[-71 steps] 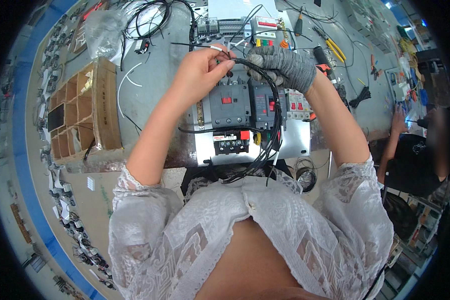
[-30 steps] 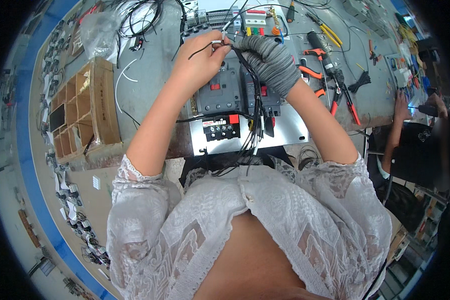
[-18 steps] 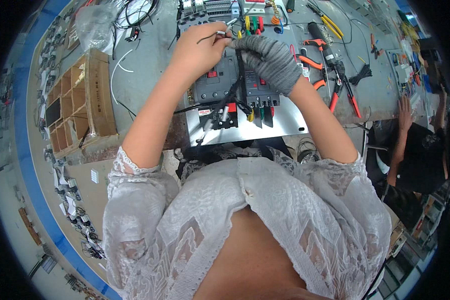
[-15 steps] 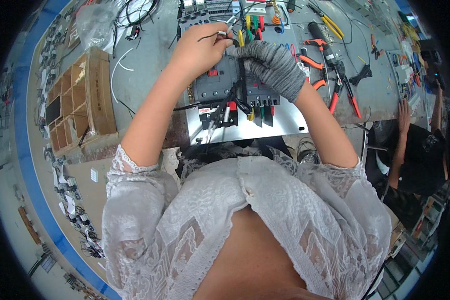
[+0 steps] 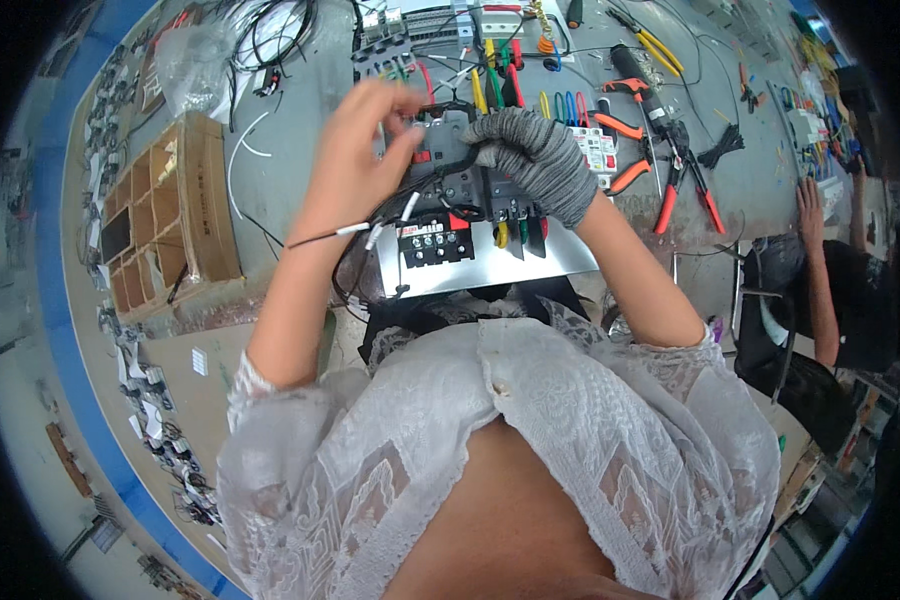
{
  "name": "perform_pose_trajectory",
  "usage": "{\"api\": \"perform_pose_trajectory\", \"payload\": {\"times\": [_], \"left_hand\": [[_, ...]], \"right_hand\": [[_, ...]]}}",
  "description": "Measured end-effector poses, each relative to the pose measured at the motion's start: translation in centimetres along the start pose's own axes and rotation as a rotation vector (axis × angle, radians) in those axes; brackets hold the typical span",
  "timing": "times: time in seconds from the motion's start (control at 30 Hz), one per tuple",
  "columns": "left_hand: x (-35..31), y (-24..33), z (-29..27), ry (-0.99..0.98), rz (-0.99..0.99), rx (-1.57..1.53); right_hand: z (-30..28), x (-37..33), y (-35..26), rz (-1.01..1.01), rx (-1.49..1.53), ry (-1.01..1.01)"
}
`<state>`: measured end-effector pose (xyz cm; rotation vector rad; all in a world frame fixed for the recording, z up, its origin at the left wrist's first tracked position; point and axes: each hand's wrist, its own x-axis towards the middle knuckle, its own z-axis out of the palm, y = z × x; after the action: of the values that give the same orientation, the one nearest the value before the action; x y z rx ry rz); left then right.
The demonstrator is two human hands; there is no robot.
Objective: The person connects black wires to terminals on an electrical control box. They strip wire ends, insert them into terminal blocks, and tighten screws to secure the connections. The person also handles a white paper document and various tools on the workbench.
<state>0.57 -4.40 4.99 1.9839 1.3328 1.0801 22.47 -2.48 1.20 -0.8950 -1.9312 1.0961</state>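
Note:
My left hand point(image 5: 355, 155), bare, is lifted over the left side of a black switching device point(image 5: 455, 145). Its thumb and fingers are apart, blurred at the tips, and nothing shows between them. In a grey knit glove, my right hand point(image 5: 540, 160) closes around a bundle of black wires point(image 5: 432, 180) at the device's right side. The wires loop left and down, and several ends wear white sleeves point(image 5: 408, 206). In front of the device, a black terminal block point(image 5: 435, 243) sits on a shiny metal plate point(image 5: 560, 256).
Orange-handled pliers point(image 5: 630, 178), a red-handled crimping tool point(image 5: 675, 180) and yellow-handled pliers point(image 5: 660, 52) lie to the right. A divided cardboard box point(image 5: 202, 200) stands left, near coiled black cable point(image 5: 270, 35). A co-worker's hand point(image 5: 810, 212) rests at the far right.
My left hand has let go of the white-sleeved wire ends and moved left and down, its fingers spreading. The black wires now loop lower left, and my right hand has shifted slightly left.

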Motion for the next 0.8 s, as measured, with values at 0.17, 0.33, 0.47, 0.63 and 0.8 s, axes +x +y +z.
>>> {"api": "perform_pose_trajectory", "payload": {"times": [0.17,0.33,0.47,0.63,0.8], "left_hand": [[-2.5,2.1,-0.1,-0.094,0.062,-0.108],[-2.0,2.2,2.0,0.088,0.060,-0.149],[-1.8,2.0,2.6,0.094,0.164,-0.098],[-1.0,2.7,1.8,-0.060,0.097,-0.022],[0.4,2.9,0.9,-0.314,-0.142,-0.175]], "right_hand": [[1.1,-0.2,-0.3,0.059,0.094,0.128],[1.3,-0.2,-2.4,0.292,0.596,0.194],[0.4,-0.1,-0.8,0.658,0.999,-0.004],[0.7,0.5,-0.9,0.673,0.906,-0.048],[1.2,-0.5,0.0,0.561,0.838,-0.099]]}}
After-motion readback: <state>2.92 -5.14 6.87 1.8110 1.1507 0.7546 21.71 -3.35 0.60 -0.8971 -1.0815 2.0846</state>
